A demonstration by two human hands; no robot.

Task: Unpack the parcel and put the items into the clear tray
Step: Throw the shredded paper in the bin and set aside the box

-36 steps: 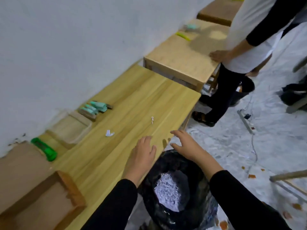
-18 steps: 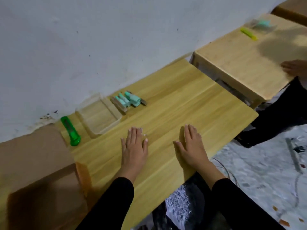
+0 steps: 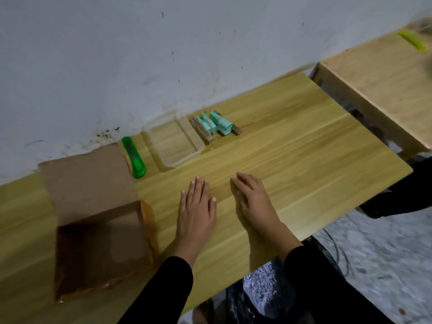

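The clear tray sits on the bench beyond the left fingers, close to the wall. The mint-green and brown items lie in a small cluster just beside the tray's far-right edge, outside it, ahead of the right fingers. The parcel, an open cardboard box with its flap laid back, stands just left of the left hand. Both the left hand and the right hand lie palm-down on the bench, fingers straight and together, holding nothing. A green utility knife lies between box and tray. Below the wrists, a black bag holds shredded paper.
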